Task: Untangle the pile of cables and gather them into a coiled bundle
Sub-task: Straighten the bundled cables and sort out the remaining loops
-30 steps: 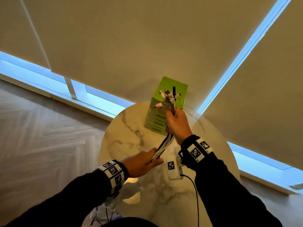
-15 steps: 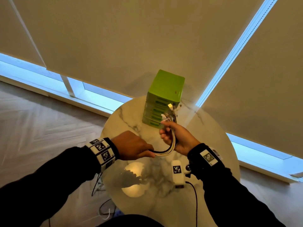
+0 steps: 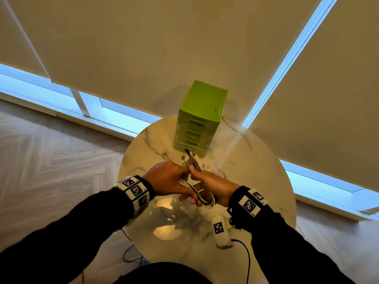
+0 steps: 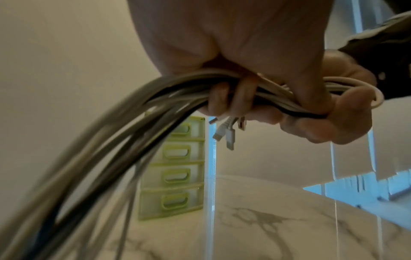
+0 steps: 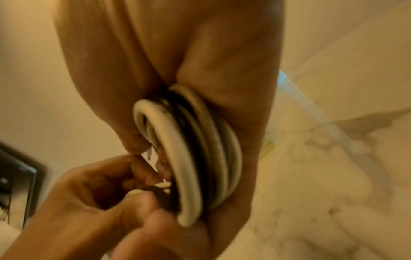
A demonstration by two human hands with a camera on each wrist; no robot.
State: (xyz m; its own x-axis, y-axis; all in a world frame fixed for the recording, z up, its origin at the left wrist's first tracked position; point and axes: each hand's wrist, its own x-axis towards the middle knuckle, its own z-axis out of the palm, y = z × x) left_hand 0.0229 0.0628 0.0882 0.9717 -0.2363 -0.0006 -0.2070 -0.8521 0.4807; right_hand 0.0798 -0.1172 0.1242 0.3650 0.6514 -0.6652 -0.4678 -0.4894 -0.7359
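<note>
A bundle of white and black cables (image 3: 205,198) is bent into a short loop between my two hands, above the round marble table (image 3: 256,181). My left hand (image 3: 168,179) grips the strands, fingers curled round them (image 4: 231,98); the rest of the cables (image 4: 106,149) trail down to the lower left. My right hand (image 3: 213,187) holds the looped end (image 5: 193,153) against its palm. The plug ends (image 3: 192,159) stick up past the fingers, toward the green drawers; they also show as connectors (image 4: 227,133) in the left wrist view. The two hands touch.
A green drawer unit (image 3: 199,124) stands at the table's far side, just behind the plugs. A white tagged device (image 3: 220,232) with a black cord lies on the table near my right wrist. Loose wires (image 3: 129,255) lie on the floor at the table's left.
My right hand came down from in front of the drawers and met the left hand. The straight bundle is now folded into a loop between them.
</note>
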